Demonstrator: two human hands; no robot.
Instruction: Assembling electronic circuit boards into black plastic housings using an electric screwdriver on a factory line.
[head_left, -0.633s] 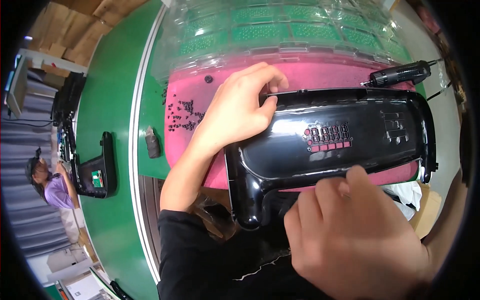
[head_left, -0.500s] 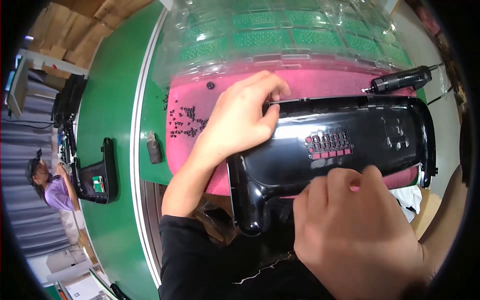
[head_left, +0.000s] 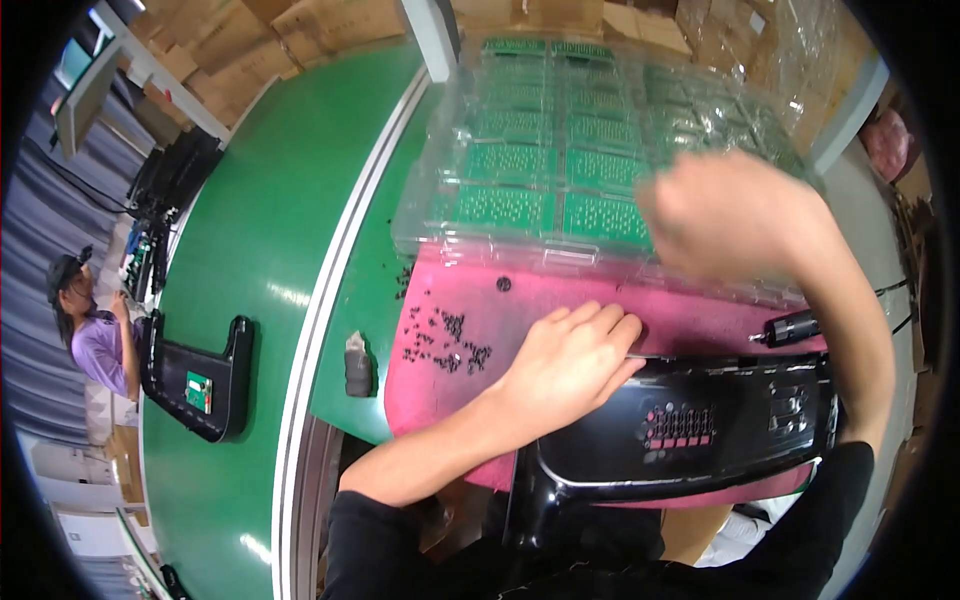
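Observation:
A glossy black plastic housing [head_left: 740, 415] lies on a pink mat [head_left: 440, 400]; a block of small cutouts in it lets the pink show through. My left hand [head_left: 575, 365] grips its far edge near the left end, thumb on the rim, fingers curled over. Up and away from the housing, my right hand [head_left: 725, 215] hovers in front of clear plastic trays [head_left: 575, 250] holding green circuit boards [head_left: 500, 210]. That hand is smeared by motion, and I cannot see whether it holds anything. Partly behind my right forearm is a black electric screwdriver [head_left: 790, 328].
Small black screws [head_left: 450, 340] lie scattered on the mat, with a round black piece [head_left: 504, 284] nearby. A dark wrapped lump [head_left: 357, 365] sits on the green table [head_left: 335, 400]. Across a white rail, a person in purple [head_left: 100, 345] is beside another black housing [head_left: 215, 400] bearing a circuit board.
My right hand has gone from the housing's near side up to the trays. The left hand stays on the housing's far edge. My view has shifted, showing more of the far trays and boxes.

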